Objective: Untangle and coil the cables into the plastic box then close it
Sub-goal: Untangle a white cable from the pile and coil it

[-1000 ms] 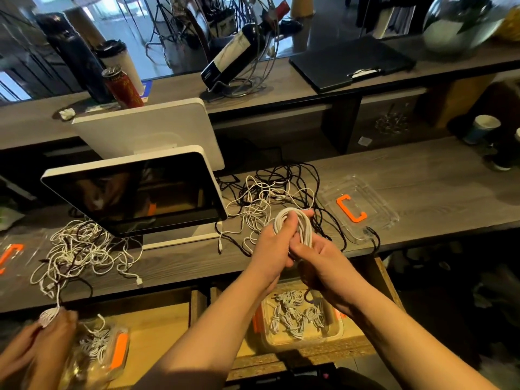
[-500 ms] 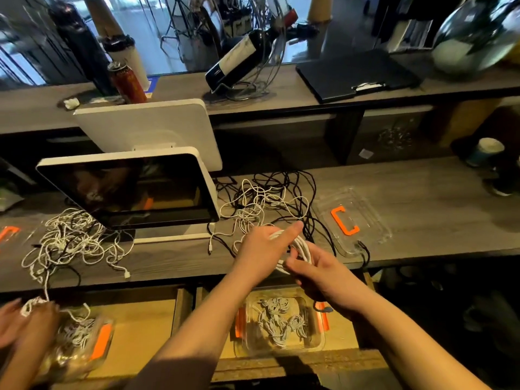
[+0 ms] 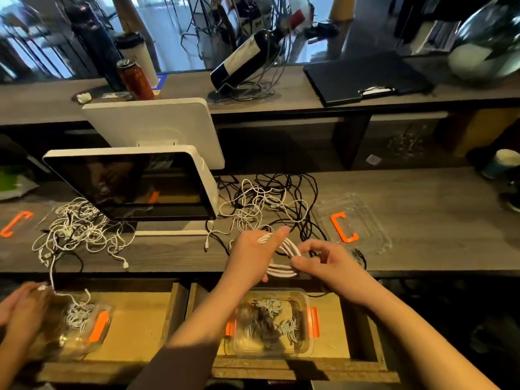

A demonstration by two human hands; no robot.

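Two bare hands meet just above the front edge of a grey wood-grain counter point(image 3: 422, 220). Nearest the camera, a clear plastic box with orange side latches point(image 3: 270, 325) sits open in a wooden drawer point(image 3: 332, 358), already containing several small coiled cables, white and dark. Directly above it, the left hand point(image 3: 250, 254) has its fingers wrapped round a white coiled cable point(image 3: 284, 257), thumb extended over the loops; the right hand point(image 3: 326, 263) pinches the coil's near side between thumb and fingertips. Beyond the hands lies a tangle of black and white loose cables point(image 3: 267, 204) on the counter. To its right rests the box's clear plastic lid with an orange handle point(image 3: 351, 223). Left of the tangle stands a white-framed tilted touchscreen terminal point(image 3: 135, 187). At far left, another person's hands point(image 3: 22, 308) hold a second box.
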